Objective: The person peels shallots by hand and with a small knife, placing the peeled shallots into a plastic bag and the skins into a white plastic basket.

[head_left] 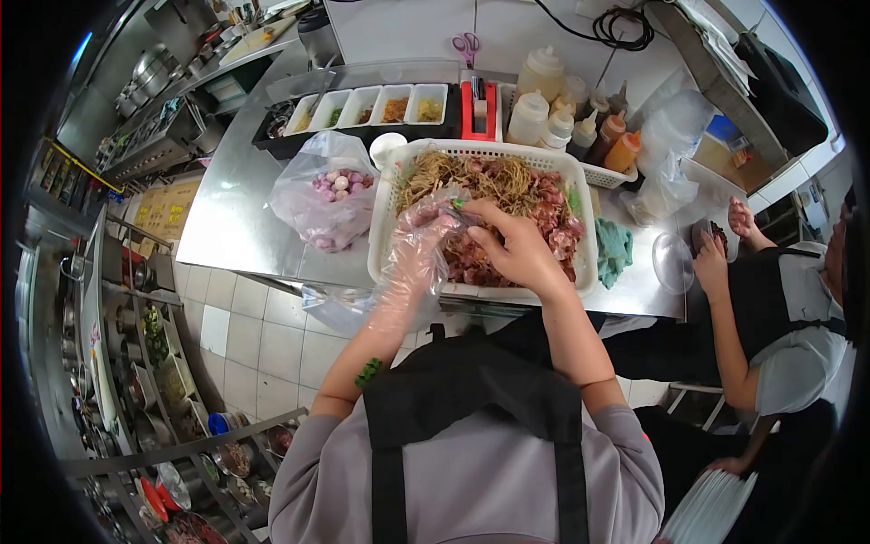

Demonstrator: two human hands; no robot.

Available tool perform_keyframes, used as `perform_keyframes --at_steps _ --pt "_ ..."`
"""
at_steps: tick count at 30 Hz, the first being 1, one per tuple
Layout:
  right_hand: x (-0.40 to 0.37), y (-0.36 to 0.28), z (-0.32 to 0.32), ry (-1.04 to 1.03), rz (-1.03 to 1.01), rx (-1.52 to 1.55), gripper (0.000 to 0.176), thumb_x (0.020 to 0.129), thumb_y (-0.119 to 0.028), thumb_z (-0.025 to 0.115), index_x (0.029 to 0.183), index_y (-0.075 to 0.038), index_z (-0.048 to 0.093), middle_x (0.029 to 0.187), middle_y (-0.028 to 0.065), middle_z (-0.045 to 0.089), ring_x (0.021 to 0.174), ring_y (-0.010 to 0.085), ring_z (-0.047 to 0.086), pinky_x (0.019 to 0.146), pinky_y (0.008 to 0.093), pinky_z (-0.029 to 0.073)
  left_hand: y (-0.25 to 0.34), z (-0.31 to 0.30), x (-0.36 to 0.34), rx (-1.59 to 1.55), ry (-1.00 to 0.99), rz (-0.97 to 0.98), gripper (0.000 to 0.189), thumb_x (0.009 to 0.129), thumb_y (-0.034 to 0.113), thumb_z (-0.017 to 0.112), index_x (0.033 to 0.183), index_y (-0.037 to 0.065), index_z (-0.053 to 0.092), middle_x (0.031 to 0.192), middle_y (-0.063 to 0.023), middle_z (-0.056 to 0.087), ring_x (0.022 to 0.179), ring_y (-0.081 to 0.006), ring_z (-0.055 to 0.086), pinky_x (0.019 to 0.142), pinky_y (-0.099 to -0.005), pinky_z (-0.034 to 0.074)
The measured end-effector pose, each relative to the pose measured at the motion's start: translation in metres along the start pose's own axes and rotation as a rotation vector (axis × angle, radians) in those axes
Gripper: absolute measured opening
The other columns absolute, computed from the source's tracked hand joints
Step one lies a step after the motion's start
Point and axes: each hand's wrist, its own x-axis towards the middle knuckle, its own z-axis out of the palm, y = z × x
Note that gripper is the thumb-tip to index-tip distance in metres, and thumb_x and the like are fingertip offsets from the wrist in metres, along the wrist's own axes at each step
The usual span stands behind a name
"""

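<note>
My left hand (424,231), in a clear plastic glove, is held over a white plastic basket (375,245) with its fingers curled. My bare right hand (521,249) meets it from the right, thumb and forefinger bent close to the gloved fingertips. A small green bit (458,204) shows where the hands meet; what the fingers hold is too small to make out. Dry stringy roots (439,174) and reddish-purple skins (553,222) fill the basket. Left of it, a clear plastic bag (304,195) holds several peeled shallots (342,184).
Behind the basket stand a condiment tray (362,109), a red holder (478,113) and squeeze bottles (528,118). A green cloth (613,252) and a clear round lid (672,263) lie to the right. Another person's hands (711,263) work beside a small bowl there.
</note>
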Motion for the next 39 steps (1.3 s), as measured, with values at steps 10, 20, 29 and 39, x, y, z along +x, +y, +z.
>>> perform_keyframes --at_steps 10,20,29,39 --pt "0.002 0.011 0.002 0.042 0.054 0.208 0.025 0.089 -0.012 0.055 0.113 -0.005 0.056 0.103 0.0132 0.063 0.095 0.0226 0.060 0.085 0.0314 0.044 0.000 0.002 -0.001 0.007 0.012 -0.017 0.032 0.079 0.003 0.065 0.109 -0.001 0.056 0.100 -0.0089 0.060 0.091 -0.0169 0.059 0.082 -0.0299 0.050" --pt "0.004 0.004 0.004 0.133 0.044 0.065 0.026 0.089 -0.009 0.056 0.114 -0.002 0.056 0.104 0.0110 0.063 0.098 0.0164 0.057 0.088 0.0286 0.042 0.018 0.019 -0.007 -0.190 -0.015 -0.141 0.034 0.082 0.007 0.060 0.115 -0.001 0.053 0.104 -0.0104 0.059 0.089 -0.0192 0.059 0.080 -0.0301 0.051" --pt "0.006 0.009 -0.012 0.302 0.027 0.002 0.024 0.088 -0.009 0.057 0.112 -0.006 0.058 0.092 0.0154 0.065 0.082 0.0223 0.063 0.075 0.0302 0.047 0.016 0.015 -0.002 -0.210 0.004 -0.112 0.038 0.084 0.004 0.061 0.120 0.001 0.048 0.119 -0.0150 0.054 0.105 -0.0268 0.057 0.086 -0.0300 0.052" --pt "-0.011 0.038 -0.038 0.245 0.269 -0.302 0.043 0.083 -0.018 0.061 0.122 -0.007 0.047 0.092 0.0222 0.063 0.090 0.0387 0.059 0.078 0.0413 0.044 0.118 -0.075 0.087 0.987 0.295 0.337 0.030 0.084 0.023 0.064 0.105 0.002 0.062 0.101 -0.0102 0.064 0.087 -0.0209 0.063 0.076 -0.0304 0.051"
